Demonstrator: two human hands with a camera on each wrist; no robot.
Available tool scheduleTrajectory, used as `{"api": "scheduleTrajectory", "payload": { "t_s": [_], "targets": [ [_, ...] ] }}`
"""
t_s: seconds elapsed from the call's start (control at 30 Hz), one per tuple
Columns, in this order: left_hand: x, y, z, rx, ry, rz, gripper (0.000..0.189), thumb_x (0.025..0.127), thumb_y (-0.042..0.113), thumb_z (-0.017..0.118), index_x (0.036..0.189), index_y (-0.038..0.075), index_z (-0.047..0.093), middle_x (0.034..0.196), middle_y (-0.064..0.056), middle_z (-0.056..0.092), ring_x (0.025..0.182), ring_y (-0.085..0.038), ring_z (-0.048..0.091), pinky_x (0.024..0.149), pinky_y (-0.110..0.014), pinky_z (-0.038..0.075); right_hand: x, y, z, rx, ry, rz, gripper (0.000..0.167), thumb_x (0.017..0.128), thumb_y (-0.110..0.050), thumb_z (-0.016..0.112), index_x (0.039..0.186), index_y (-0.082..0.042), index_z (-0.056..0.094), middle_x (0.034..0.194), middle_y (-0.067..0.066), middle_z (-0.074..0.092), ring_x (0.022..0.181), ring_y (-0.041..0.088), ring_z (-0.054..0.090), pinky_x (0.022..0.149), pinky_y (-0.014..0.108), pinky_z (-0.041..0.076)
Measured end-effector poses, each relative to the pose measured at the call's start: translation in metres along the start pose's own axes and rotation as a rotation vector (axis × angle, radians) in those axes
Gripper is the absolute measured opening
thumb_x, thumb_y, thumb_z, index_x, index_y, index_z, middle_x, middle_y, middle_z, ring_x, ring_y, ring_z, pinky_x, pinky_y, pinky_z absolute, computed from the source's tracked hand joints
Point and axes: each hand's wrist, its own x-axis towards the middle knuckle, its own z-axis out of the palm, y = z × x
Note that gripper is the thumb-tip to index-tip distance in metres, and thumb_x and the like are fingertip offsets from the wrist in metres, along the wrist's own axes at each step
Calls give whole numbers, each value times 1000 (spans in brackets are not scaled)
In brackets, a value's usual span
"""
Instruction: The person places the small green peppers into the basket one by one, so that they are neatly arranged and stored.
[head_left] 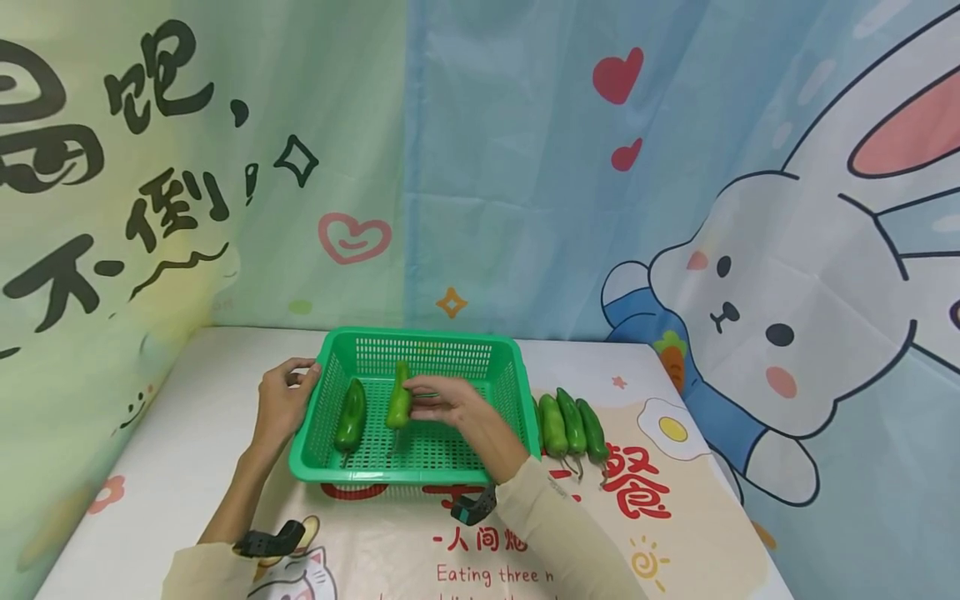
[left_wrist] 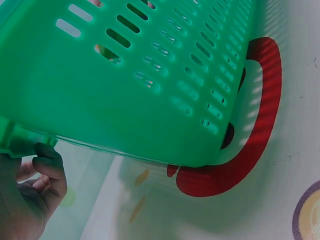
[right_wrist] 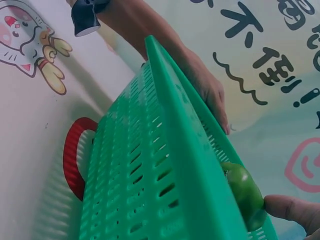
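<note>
A green slotted plastic basket (head_left: 420, 477) stands on the table. My left hand (head_left: 283, 402) grips its left rim, with curled fingers at the rim's corner in the left wrist view. Inside the basket, my right hand (head_left: 450, 402) holds a green chili pepper (head_left: 399, 398) by its right side, stem end toward me. The right wrist view shows the thumb (right_wrist: 287, 207) against the smooth green pepper, the other fingers out of sight. Another green chili pepper (head_left: 350, 421) lies on the basket floor to the left, apart from the held one.
Right of the basket, several green chili peppers (head_left: 573, 425) lie side by side on the printed tablecloth (head_left: 705, 517), stems toward me. The basket's right wall partly hides the nearest one. A printed curtain (head_left: 510, 250) hangs along the table's far edge.
</note>
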Motion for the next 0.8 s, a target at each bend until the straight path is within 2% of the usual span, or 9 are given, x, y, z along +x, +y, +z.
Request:
{"api": "scheduleTrajectory", "payload": {
  "t_s": [0.6, 0.8],
  "targets": [
    [1, -6, 1, -3, 4, 2, 37, 113, 22, 61, 133, -8, 71, 97, -31, 74, 60, 6, 63, 57, -20, 54, 12, 6, 14, -29, 9, 43, 54, 100, -3, 76, 148, 10, 57, 155, 36, 54, 147, 48, 57, 117, 50, 54],
    [2, -6, 1, 0, 4, 1, 37, 113, 23, 61, 133, -7, 71, 98, -32, 75, 62, 7, 63, 57, -19, 54, 18, 8, 17, -52, 32, 54, 52, 97, -4, 79, 144, 12, 61, 149, 36, 59, 142, 47, 61, 114, 49, 57]
  ]
}}
